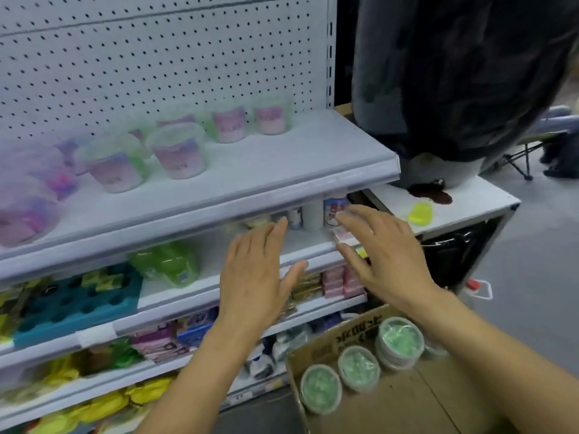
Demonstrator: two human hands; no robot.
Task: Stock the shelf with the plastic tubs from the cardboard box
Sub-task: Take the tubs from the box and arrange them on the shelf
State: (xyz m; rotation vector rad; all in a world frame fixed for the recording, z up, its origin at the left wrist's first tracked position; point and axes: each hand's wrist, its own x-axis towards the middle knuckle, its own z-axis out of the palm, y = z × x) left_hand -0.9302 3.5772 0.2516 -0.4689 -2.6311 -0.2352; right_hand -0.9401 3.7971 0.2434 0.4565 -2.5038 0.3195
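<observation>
A cardboard box [407, 411] sits at the lower right with three clear plastic tubs of green stuff in it, the nearest tub [320, 389] at its left corner. On the top white shelf [282, 158] stand several clear tubs with pink labels [178, 151]. My left hand [253, 270] hovers open in front of the second shelf. My right hand [385, 249] is open too, fingers spread, near that shelf's right end. Neither hand holds anything.
The lower shelves carry a blue tray [78, 305], green packs [166, 264], pink boxes [341, 280] and yellow items [94, 405]. A dark bag [454, 76] rests on a white side table [470, 205] to the right. Grey floor lies beyond.
</observation>
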